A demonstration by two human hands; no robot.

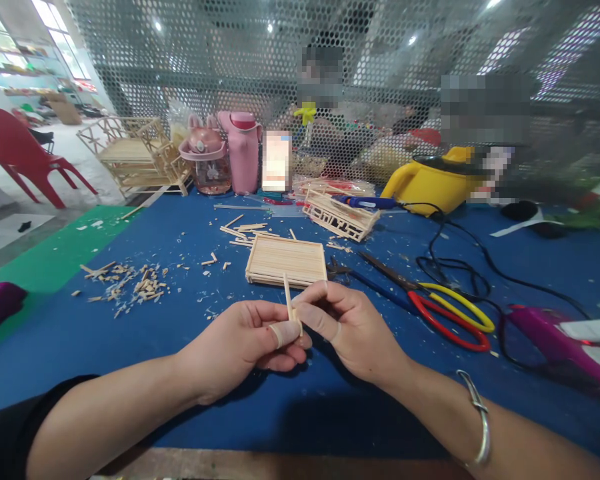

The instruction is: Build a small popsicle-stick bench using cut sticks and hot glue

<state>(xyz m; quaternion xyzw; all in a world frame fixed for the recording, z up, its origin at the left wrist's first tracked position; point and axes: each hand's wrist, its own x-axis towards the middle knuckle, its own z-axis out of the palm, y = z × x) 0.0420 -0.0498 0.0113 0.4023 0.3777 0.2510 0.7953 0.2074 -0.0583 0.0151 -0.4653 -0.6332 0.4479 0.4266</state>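
My left hand point(265, 333) pinches a pale wooden stick point(288, 297), which points up and slightly left between the fingers. From the right, my right hand point(345, 323) has its thumb and fingers closed at the lower part of the same stick, where a small wooden piece seems to meet it; the fingers hide most of that spot. Tape is wrapped round both thumbs. Just beyond the hands lies a flat wooden-stick tray point(290, 257) with raised edges. Scissors point(425, 300) with red and yellow handles lie to the right, beside pliers point(370, 283) with blue handles.
Cut stick scraps point(145, 283) are heaped at the left on the blue table point(205, 420). Behind stand a stick-built model point(135, 157), a pink bottle point(244, 153), a lit phone point(277, 161) and a yellow pot point(430, 183). A black cord point(515, 250) crosses the right side near a purple tool point(545, 337).
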